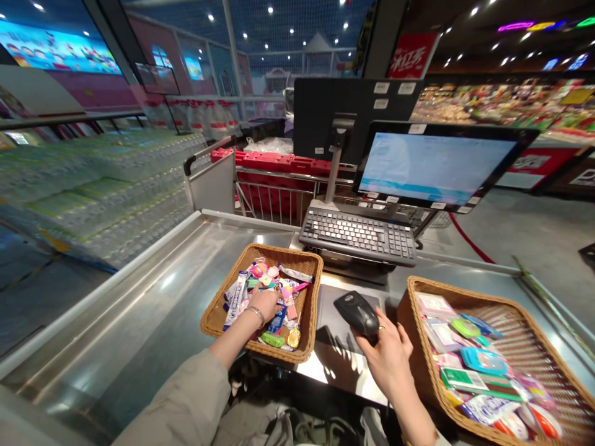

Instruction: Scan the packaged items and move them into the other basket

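My left hand [266, 305], with a bracelet at the wrist, reaches into a brown woven basket [209, 316] full of small packaged goods. Its fingers curl down among the packets; what they pinch is hidden. Around it lie a white-and-purple packet [237, 300], a pink item [288, 297], a green item [272, 339] and a yellow-rimmed piece [293, 337]. My right hand [388, 350], with a ring on one finger, is closed on a black barcode scanner [357, 311], held above the metal counter between two baskets.
At right stands a second woven basket [548, 328] of packaged goods. Behind the scanner are a black keyboard [357, 235] and a lit monitor [432, 164]. The metal counter [153, 297] has a raised edge. Beyond it are a shopping cart [274, 192] and stacked bottles [102, 186].
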Available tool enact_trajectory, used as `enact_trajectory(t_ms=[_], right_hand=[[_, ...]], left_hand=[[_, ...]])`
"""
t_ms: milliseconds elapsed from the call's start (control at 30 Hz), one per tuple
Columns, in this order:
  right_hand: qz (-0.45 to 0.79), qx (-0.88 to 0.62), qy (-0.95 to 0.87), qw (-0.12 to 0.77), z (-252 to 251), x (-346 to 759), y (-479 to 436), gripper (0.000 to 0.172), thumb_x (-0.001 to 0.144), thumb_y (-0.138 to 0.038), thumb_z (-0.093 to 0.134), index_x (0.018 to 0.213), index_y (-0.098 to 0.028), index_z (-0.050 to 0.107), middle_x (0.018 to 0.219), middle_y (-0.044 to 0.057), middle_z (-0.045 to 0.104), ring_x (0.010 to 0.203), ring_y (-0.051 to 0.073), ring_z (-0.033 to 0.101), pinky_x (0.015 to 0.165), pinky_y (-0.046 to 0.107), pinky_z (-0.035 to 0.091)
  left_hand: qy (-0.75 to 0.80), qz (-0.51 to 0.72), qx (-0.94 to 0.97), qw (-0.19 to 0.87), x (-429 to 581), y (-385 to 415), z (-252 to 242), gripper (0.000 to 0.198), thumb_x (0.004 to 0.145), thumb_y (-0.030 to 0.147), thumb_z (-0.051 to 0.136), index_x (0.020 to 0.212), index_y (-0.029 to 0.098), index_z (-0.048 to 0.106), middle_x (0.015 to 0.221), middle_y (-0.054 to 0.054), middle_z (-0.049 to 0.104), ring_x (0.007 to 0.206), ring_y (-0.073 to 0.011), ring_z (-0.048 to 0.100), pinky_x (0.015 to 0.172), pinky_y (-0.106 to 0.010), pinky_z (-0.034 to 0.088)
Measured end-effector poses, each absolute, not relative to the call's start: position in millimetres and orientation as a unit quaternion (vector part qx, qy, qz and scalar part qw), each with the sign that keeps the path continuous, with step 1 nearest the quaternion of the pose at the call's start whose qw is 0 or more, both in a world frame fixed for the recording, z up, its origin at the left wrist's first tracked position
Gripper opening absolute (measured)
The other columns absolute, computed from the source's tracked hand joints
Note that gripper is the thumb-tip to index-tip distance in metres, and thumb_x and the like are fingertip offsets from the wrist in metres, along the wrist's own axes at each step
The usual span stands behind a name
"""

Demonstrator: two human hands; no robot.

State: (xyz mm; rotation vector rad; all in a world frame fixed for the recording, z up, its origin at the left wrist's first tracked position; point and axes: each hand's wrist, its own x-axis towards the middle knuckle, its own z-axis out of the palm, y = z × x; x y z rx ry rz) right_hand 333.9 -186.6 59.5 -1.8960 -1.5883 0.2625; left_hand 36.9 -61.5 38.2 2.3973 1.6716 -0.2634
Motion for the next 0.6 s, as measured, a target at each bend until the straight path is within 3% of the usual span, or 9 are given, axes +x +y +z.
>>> enact_trajectory(t_ms=[167, 300, 433, 600], right_hand=[[0.092, -0.724, -0.606, 0.317, 54.8, 334.5, -189.1, 0.033, 0.077, -0.041, 0.051, 0.098, -0.022, 0.068, 0.124, 0.01, 0.066, 0.129, 0.029, 0.051, 0.11, 0.056, 0.02], [0.082, -0.725, -0.604, 0.32, 54.9, 336.4, -191.1, 0.032, 0.078, -0.041, 0.05, 0.095, -0.022, 0.068, 0.122, 0.01, 0.068, 0.129, 0.029, 0.051, 0.11, 0.055, 0.021], [0.088, -0.729, -0.596, 0.324, 56.2, 338.8, -193.0, 0.031, 0.077, -0.043, 0.05, 0.093, -0.022, 0.068, 0.121, 0.009, 0.068, 0.128, 0.029, 0.052, 0.11, 0.055, 0.02], [0.092, -0.73, -0.591, 0.331, 56.9, 340.6, -193.8, 0.034, 0.077, -0.044, 0.051, 0.095, -0.022, 0.069, 0.121, 0.009, 0.068, 0.129, 0.029, 0.051, 0.111, 0.055, 0.02]], left_hand=[[0.527, -0.147, 0.834, 0.079, 42.9, -54.0, 22.0, 0.022, 0.077, 0.031, 0.069, 0.096, 0.02, 0.071, 0.102, -0.014, 0.073, 0.112, -0.0321, 0.061, 0.102, -0.049, 0.038], [0.504, -0.18, 0.841, 0.076, 45.3, -53.4, 7.8, 0.038, 0.068, 0.032, 0.077, 0.102, 0.018, 0.067, 0.107, -0.015, 0.072, 0.111, -0.0317, 0.062, 0.098, -0.043, 0.043], [0.504, -0.196, 0.839, 0.064, 42.8, -49.9, -1.1, 0.055, 0.062, 0.031, 0.082, 0.112, 0.019, 0.061, 0.107, -0.014, 0.071, 0.106, -0.0311, 0.064, 0.104, -0.048, 0.038], [0.494, -0.207, 0.843, 0.057, 38.2, -47.3, -0.8, 0.047, 0.057, 0.029, 0.084, 0.1, 0.022, 0.066, 0.112, -0.011, 0.07, 0.112, -0.032, 0.061, 0.112, -0.054, 0.026]])
